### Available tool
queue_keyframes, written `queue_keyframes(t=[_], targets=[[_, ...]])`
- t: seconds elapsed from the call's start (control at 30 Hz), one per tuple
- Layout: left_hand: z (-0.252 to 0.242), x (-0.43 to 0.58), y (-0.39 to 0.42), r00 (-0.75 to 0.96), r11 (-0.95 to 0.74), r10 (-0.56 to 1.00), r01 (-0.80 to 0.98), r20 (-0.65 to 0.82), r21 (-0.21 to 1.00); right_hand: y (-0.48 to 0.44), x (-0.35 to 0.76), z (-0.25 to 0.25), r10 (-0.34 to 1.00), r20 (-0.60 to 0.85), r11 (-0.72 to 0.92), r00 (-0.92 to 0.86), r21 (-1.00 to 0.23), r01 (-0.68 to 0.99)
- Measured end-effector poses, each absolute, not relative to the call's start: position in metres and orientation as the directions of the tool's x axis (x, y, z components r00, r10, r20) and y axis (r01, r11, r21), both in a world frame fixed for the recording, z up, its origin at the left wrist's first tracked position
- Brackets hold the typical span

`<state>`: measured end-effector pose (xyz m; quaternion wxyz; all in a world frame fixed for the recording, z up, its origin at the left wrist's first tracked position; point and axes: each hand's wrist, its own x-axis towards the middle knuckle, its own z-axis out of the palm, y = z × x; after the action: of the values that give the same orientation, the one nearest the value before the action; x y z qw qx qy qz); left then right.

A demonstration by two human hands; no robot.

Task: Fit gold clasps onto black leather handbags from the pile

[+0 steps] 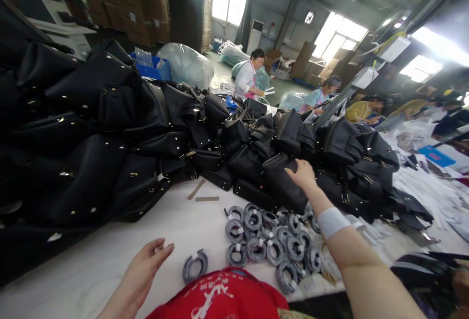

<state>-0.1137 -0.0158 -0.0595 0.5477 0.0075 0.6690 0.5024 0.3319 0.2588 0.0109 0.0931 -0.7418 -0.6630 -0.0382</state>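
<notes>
My right hand (303, 173) reaches forward and rests on a black leather bag (282, 182) at the front of a large heap of black bags (110, 128); its fingers curl over the bag's top edge. A white band wraps that wrist. My left hand (148, 260) hovers low over the white table (110, 255), palm up, fingers loosely apart, holding nothing. Beside it lies a single coiled grey strap (195, 265). A cluster of several coiled grey straps (271, 248) lies between my two arms.
Two flat brown strips (200, 193) lie on the table near the heap. Other people (249, 77) work at the far end of the long table. Cardboard boxes (128, 1) stack at the back left. White papers (421, 187) cover the table's right side.
</notes>
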Motion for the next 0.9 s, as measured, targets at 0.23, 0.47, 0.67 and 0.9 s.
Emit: queue_keyframes(t=[0.23, 0.47, 0.67, 0.9], targets=[[-0.058, -0.122, -0.036, -0.342, 0.509, 0.563, -0.574, -0.753, 0.642, 0.212, 0.307, -0.108, 0.998, -0.008, -0.065, 0.066, 0.074, 0.995], [-0.068, -0.134, -0.065, -0.390, 0.451, 0.605, -0.550, -0.694, 0.703, 0.204, 0.316, -0.103, 0.985, 0.175, -0.008, -0.003, 0.059, 0.998], [-0.078, -0.147, -0.099, -0.499, 0.382, 0.565, -0.549, -0.658, 0.744, 0.182, 0.244, -0.099, 0.892, 0.382, 0.266, -0.241, -0.012, 0.964], [-0.063, -0.176, -0.153, -0.509, 0.265, 0.554, -0.642, -0.658, 0.720, 0.141, 0.058, -0.083, 0.774, 0.187, 0.630, -0.605, -0.129, 0.766]])
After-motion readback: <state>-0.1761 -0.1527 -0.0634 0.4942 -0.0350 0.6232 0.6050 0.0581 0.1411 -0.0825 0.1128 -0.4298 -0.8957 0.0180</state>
